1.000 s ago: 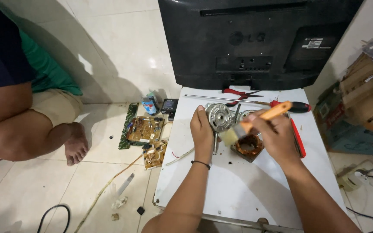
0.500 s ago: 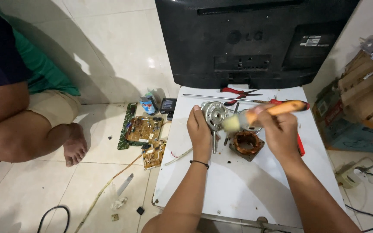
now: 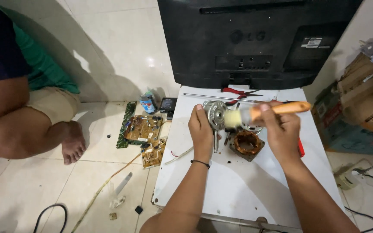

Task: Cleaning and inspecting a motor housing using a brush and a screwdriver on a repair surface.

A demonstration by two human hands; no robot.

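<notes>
Glossy white floor tiles surround a low white worktop (image 3: 238,190), its flat surface speckled with dark crumbs. At its far edge stands a black flat screen (image 3: 255,43), back panel toward the camera, with a small white rectangular label on its right side. The left hand (image 3: 201,131) is closed around a round, silvery metal motor housing (image 3: 216,113) near the far middle of the worktop, a thin shaft sticking out toward the near side. The right hand (image 3: 281,129) is clamped on a paintbrush (image 3: 264,113) with a smooth orange wooden handle; its long axis runs left to right, pale bristles pointing left and touching the housing. Just nearer lies a squarish stator (image 3: 247,144) wound with copper-coloured wire. Red-handled pliers (image 3: 238,92) lie at the far edge. On the floor to the left rest green circuit boards (image 3: 141,129) and a small blue-and-white bottle (image 3: 147,103). Brown cardboard boxes (image 3: 363,103) are stacked at the right.
</notes>
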